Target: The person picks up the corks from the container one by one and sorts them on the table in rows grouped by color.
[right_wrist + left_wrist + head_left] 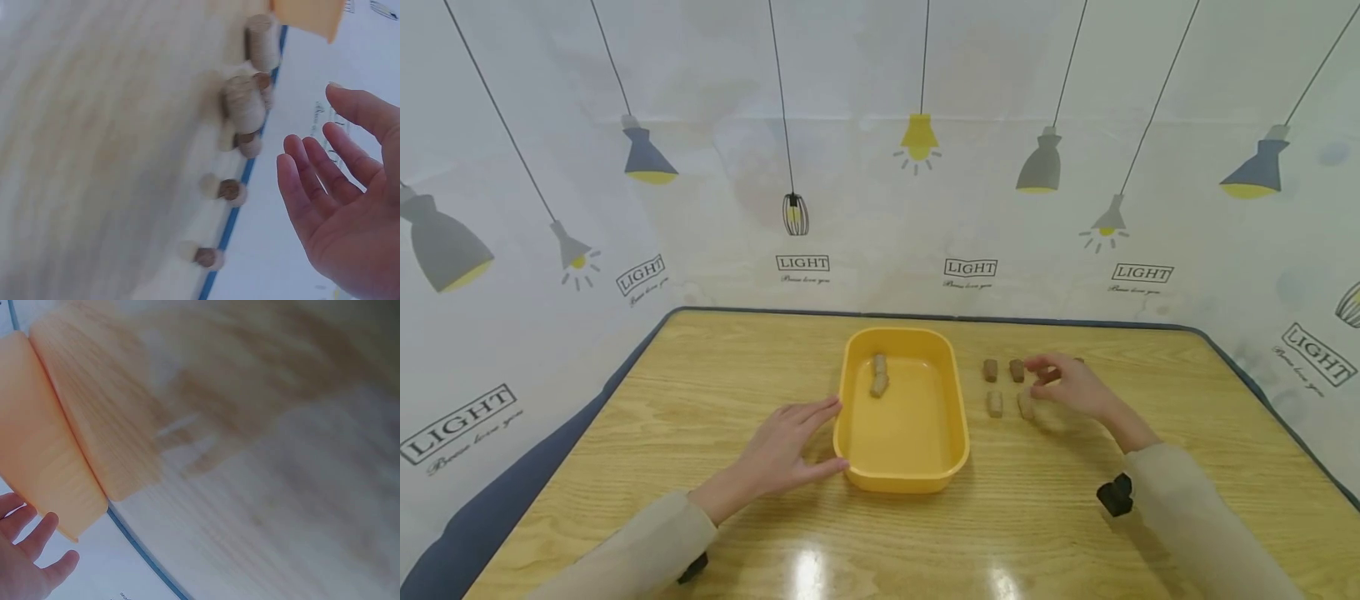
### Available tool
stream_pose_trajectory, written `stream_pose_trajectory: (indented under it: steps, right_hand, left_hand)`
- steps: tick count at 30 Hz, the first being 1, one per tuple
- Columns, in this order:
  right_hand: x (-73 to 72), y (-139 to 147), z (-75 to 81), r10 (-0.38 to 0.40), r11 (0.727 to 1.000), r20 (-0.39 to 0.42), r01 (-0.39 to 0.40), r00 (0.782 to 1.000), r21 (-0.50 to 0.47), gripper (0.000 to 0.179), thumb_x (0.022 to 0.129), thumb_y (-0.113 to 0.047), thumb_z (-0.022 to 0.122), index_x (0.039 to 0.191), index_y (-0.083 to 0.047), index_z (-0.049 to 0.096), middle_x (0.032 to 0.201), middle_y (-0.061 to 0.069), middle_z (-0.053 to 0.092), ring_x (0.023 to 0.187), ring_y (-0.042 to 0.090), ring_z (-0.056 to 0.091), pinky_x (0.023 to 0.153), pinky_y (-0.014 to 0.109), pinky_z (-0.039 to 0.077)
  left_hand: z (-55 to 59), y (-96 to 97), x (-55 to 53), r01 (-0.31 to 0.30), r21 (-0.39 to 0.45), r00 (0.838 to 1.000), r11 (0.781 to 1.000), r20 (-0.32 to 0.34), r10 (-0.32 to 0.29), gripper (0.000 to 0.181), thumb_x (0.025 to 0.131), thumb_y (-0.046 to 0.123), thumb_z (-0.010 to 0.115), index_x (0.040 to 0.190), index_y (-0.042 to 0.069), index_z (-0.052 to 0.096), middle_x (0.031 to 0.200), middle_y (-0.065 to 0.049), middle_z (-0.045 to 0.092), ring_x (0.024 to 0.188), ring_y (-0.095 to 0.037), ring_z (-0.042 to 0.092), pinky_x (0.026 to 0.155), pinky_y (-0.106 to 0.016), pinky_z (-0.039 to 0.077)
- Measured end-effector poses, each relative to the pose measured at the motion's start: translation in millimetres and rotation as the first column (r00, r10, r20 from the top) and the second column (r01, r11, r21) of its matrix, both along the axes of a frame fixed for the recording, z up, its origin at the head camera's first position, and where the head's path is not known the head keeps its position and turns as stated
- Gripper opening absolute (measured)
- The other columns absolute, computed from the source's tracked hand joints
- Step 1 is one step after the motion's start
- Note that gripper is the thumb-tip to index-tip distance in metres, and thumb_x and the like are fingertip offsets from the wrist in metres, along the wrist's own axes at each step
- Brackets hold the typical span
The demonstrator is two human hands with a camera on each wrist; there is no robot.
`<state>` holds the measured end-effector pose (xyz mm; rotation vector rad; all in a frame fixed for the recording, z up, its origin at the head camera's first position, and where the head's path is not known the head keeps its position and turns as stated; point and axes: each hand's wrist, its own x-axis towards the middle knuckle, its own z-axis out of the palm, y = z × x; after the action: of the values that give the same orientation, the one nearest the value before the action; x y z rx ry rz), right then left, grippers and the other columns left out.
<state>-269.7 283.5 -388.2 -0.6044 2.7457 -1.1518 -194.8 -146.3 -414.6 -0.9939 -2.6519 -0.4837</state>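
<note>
A yellow plastic tub (904,482) stands on the table, with two light tan corks lying end to end inside, the nearer cork (878,386) slightly turned. My left hand (778,450) rests its fingertips and thumb against the tub's left side, fingers fairly straight. To the tub's right, several corks are set out in two rows. A dark-ended cork (991,371) is in the far row, and a paler cork (995,405) is in the near one. Over the right part of these rows hovers my right hand (1071,387), fingers loosely bent and holding nothing; it partly hides some corks.
The wooden table (715,375) ends at a dark blue edge along the back and sides. Behind it hangs a white cloth (865,183) printed with lamps. A small black device (1115,495) is strapped under the right sleeve.
</note>
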Motion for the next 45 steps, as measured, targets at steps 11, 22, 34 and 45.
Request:
stream_pose_trajectory:
  steps: [11,22,34,45]
  right_hand:
    - [-12.2,-63.4,48.1,0.067,0.998,-0.029,-0.066,0.997,0.024,0.042,0.088,-0.020,0.061,0.125,-0.003,0.050,0.124,0.015,0.052,0.103,0.030,0.054,0.076,0.040,0.049]
    - [-37.0,-135.9,66.8,0.224,0.974,-0.098,-0.220,0.970,0.052,0.041,0.085,-0.015,0.065,0.121,0.001,0.053,0.117,0.015,0.056,0.094,0.026,0.058,0.083,0.038,0.047]
    - [-52.0,-176.8,48.5,0.185,0.978,0.017,-0.186,0.983,0.095,0.042,0.086,-0.016,0.064,0.123,0.000,0.053,0.116,0.017,0.055,0.100,0.027,0.054,0.088,0.037,0.044]
    - [-52.8,-198.8,40.2,0.139,0.984,0.036,-0.142,0.990,0.108,0.041,0.084,-0.014,0.065,0.121,0.000,0.054,0.114,0.014,0.057,0.105,0.027,0.051,0.090,0.037,0.042]
  left_hand:
    - [0.0,0.4,-0.1,0.007,0.006,1.000,1.000,-0.015,-0.007,0.076,0.082,0.062,0.051,0.131,0.004,0.048,0.134,-0.009,0.047,0.115,-0.027,0.048,0.096,-0.048,0.035]
    - [-0.8,-0.5,-0.4,0.002,0.011,1.000,1.000,0.014,-0.002,0.075,0.081,0.059,0.055,0.133,0.005,0.047,0.136,-0.007,0.045,0.116,-0.026,0.047,0.096,-0.047,0.034]
    - [-1.0,-1.0,-1.3,0.000,0.017,1.000,1.000,0.023,0.000,0.074,0.080,0.057,0.057,0.133,0.006,0.048,0.136,-0.007,0.045,0.116,-0.026,0.047,0.095,-0.049,0.036]
    - [-0.5,-0.4,-1.1,0.002,0.018,1.000,1.000,0.015,-0.002,0.073,0.080,0.056,0.058,0.132,0.005,0.048,0.136,-0.007,0.046,0.116,-0.025,0.047,0.095,-0.047,0.036]
